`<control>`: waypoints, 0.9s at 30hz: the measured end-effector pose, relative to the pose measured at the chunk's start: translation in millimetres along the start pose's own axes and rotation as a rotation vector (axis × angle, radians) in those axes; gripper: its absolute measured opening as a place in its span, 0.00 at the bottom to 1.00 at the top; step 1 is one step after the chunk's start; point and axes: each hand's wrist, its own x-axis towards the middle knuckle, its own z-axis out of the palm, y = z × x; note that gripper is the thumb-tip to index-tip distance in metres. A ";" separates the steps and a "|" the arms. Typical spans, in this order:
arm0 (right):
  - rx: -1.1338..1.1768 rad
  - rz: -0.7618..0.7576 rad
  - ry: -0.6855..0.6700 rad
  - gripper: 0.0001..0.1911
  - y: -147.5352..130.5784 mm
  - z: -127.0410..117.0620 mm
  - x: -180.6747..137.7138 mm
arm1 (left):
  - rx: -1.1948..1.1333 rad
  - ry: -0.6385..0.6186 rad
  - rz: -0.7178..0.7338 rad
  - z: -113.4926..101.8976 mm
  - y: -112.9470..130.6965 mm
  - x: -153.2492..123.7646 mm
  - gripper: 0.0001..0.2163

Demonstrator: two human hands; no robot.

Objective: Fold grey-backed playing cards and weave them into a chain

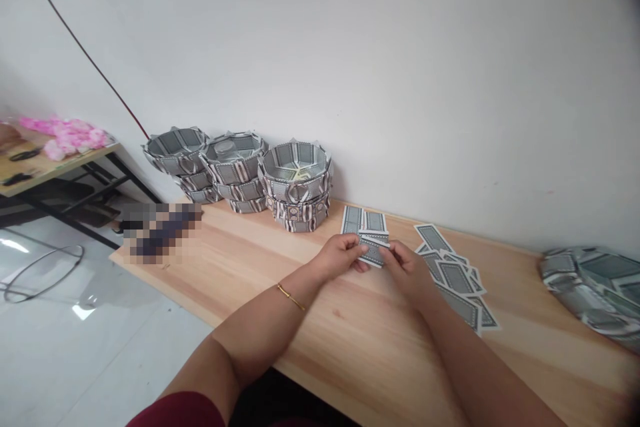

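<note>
Between my two hands is a grey patterned card (pixel 374 253) with a white border, held just above the wooden table (pixel 320 327). My left hand (pixel 343 255) pinches its left end with thumb and fingers. At the opposite end, my right hand (pixel 406 265) grips it the same way. Just behind the hands lie a few more cards (pixel 353 218) of the same pattern, partly covered by the held one. To the right of my right hand, a loose pile of cards (pixel 456 278) is spread out, overlapping at odd angles.
Stacked round baskets made of folded cards (pixel 295 180) stand along the wall, left of the hands. Another folded-card basket (pixel 595 290) sits at the right edge. A blurred-out object (pixel 165 233) is near the table's left end. Pink fluffy material (pixel 73 137) lies on a second table.
</note>
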 end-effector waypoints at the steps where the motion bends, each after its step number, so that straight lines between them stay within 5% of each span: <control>1: -0.004 -0.003 -0.007 0.14 0.1 0.1 -0.2 | 0.005 0.008 0.000 -0.5 0.2 -0.1 0.22; 6: 0.038 0.028 -0.004 0.14 -2.1 0.5 -1.3 | 0.188 0.039 0.031 -3.5 6.5 -4.7 0.21; 13: 0.134 0.072 0.027 0.16 -4.0 -2.4 -1.6 | 0.382 -0.142 0.108 -2.4 14.5 -11.3 0.23; 18: 0.136 0.094 0.037 0.16 -4.1 -2.8 -1.3 | 0.315 -0.123 0.029 -0.4 9.1 -9.3 0.22; 27: 0.128 0.199 0.278 0.19 -4.5 -10.9 1.8 | 0.192 -0.076 -0.026 -0.7 5.2 -4.7 0.22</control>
